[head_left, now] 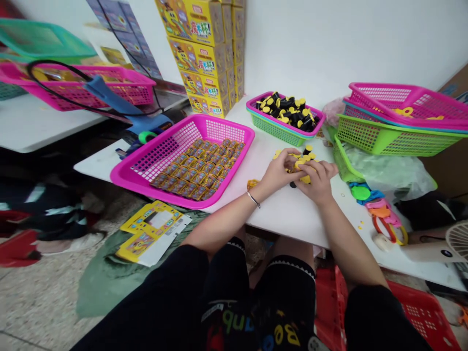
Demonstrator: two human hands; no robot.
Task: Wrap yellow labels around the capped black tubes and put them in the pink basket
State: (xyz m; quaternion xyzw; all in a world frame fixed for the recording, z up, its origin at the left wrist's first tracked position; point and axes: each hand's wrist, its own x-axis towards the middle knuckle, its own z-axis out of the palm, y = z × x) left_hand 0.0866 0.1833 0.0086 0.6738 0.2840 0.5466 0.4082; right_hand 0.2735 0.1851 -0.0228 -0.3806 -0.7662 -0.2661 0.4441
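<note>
My left hand (281,170) and my right hand (317,181) meet over the white table, thumbs close together. Between and behind them is a small cluster of black cylinders with yellow caps (307,150). Curled fingers of both hands close around some of these pieces, and my fingers partly hide which ones each hand has. A small yellow printed packet (252,184) lies by my left wrist. To the left, a pink basket (124,181) holds rows of small brown-and-yellow printed packets (199,170).
Behind my hands, a pink basket nested on green (276,127) holds more yellow-capped black cylinders. Printed yellow boxes (204,61) are stacked by the wall. Stacked baskets (395,134), colourful bands (380,209) and a fan (458,241) stand right. Flat cartons (153,229) lie lower left.
</note>
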